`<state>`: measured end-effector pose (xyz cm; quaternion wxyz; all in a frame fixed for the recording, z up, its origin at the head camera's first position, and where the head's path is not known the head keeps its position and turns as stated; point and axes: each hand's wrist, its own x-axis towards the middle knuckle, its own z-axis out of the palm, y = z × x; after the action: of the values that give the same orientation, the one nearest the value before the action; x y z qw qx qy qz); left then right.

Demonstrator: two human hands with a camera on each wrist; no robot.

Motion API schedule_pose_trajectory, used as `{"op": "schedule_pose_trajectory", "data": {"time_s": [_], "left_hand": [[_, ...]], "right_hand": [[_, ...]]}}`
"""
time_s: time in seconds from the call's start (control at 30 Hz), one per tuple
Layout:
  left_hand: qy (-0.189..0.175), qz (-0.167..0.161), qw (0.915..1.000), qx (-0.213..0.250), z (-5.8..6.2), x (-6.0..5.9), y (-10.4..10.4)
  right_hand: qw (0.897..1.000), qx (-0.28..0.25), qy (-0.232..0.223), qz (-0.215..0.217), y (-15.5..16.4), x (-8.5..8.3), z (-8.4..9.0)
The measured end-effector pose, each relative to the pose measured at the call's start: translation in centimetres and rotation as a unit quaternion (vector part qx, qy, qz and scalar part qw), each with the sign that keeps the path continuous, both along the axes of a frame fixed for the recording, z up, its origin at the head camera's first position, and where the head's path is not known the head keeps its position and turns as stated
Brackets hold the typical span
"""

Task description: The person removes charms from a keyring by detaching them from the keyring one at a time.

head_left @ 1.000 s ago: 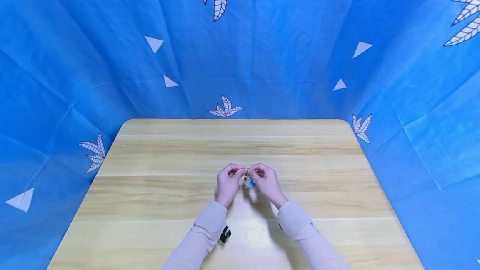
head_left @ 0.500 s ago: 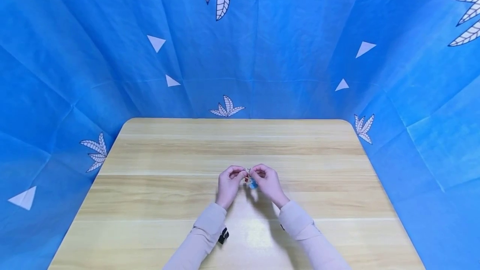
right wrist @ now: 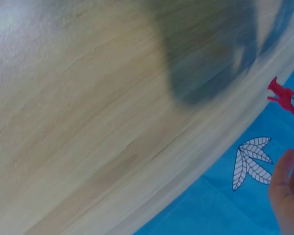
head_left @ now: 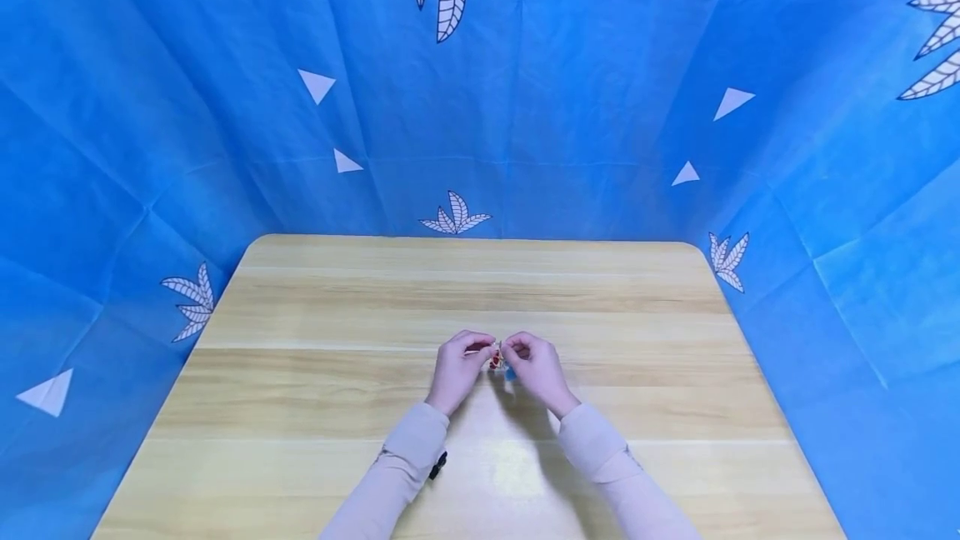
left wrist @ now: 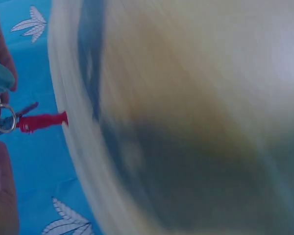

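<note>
In the head view, a small keychain [head_left: 496,360] with red and blue charms hangs just over the table between both hands. My left hand [head_left: 457,369] pinches it between thumb and forefinger from the left. From the right, my right hand [head_left: 537,369] pinches it the same way, fingertips close to the other hand's. The left wrist view shows its silver split ring [left wrist: 5,119], a red figure-like charm [left wrist: 43,122] and a round blue piece [left wrist: 1,77] near the upper hand. The red charm [right wrist: 284,99] also shows at the right edge of the right wrist view.
The wood-grain table [head_left: 360,290] has rounded far corners. Blue cloth [head_left: 585,107] with white leaves and triangles hangs round its back and sides. A small black piece [head_left: 438,466] sits at the left sleeve. Shadows of the arms fall on the tabletop.
Both hands keep their pinch near the same spot. The keychain has turned a little: more red shows between the hands now, and less of the blue piece.
</note>
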<state>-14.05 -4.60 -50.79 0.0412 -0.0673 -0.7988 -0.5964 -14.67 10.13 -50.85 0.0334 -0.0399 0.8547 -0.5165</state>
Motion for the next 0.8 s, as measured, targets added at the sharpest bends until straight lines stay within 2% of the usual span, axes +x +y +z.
{"op": "schedule_pose_trajectory", "data": {"time_s": [0.07, 0.13, 0.17, 0.23, 0.3, 0.33, 0.4, 0.57, 0.8], "left_hand": [[0.046, -0.001, 0.9969, -0.064, -0.7, -0.4, -0.1], [0.09, 0.004, 0.9882, -0.125, -1.4, -0.7, -0.3], [0.109, 0.008, 0.9828, -0.149, -1.2, -0.7, -0.3], [0.136, 0.017, 0.9747, -0.177, -0.9, -0.7, -0.2], [0.148, 0.023, 0.9718, -0.182, -0.9, -0.6, 0.0], [0.149, 0.028, 0.972, -0.179, -0.9, -0.6, 0.0], [0.133, 0.035, 0.9782, -0.155, -1.1, -0.5, 0.1], [0.085, 0.052, 0.9928, -0.067, -1.6, -0.3, 0.4], [0.063, 0.078, 0.9949, 0.014, -1.8, -0.2, 0.9]], "right_hand": [[1.0, 0.017, 0.007, 0.008, 0.0, 0.1, 0.0], [0.999, 0.029, 0.012, 0.013, 0.0, 0.1, 0.0], [0.999, 0.035, 0.014, 0.017, 0.0, 0.2, 0.1], [0.999, 0.038, 0.012, 0.017, -0.1, 0.2, 0.0], [0.999, 0.033, 0.01, 0.012, -0.1, 0.3, 0.0], [0.999, 0.029, 0.008, 0.012, -0.1, 0.3, 0.0], [1.0, 0.019, 0.002, 0.006, -0.1, 0.3, 0.0], [1.0, -0.01, -0.01, -0.002, -0.2, 0.3, 0.2], [0.999, -0.044, -0.024, -0.006, -0.4, 0.4, 0.6]]}}
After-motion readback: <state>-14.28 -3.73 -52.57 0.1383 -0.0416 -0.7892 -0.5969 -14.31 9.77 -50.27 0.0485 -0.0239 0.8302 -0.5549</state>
